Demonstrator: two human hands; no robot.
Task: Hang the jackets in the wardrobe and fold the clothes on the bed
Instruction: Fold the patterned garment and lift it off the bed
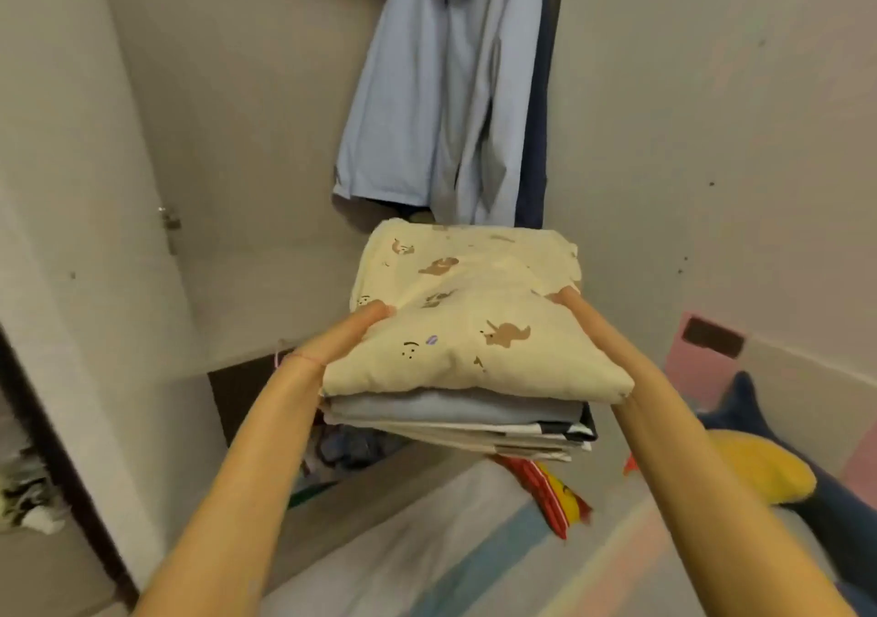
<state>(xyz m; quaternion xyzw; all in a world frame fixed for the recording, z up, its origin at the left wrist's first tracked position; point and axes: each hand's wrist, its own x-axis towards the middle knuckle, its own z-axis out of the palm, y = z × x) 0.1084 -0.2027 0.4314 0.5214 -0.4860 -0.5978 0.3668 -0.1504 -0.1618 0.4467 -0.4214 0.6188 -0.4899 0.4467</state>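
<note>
I carry a stack of folded clothes (474,313) in the air between both hands, in front of the open wardrobe. Its top piece is cream with small brown animal prints; light blue, white and dark folded pieces lie under it. My left hand (349,334) grips the stack's left edge, thumb on top and fingers hidden underneath. My right hand (581,315) grips the right edge the same way. Inside the wardrobe hang a light blue jacket (417,104) and, behind it on the right, a dark navy garment (534,151).
The wardrobe door (71,180) stands open on the left. Below the stack, a lower compartment (351,450) holds loose clothes. The striped bed (474,550) lies at the bottom, with a red and yellow item (557,498) and a yellow and navy plush toy (759,469) on it.
</note>
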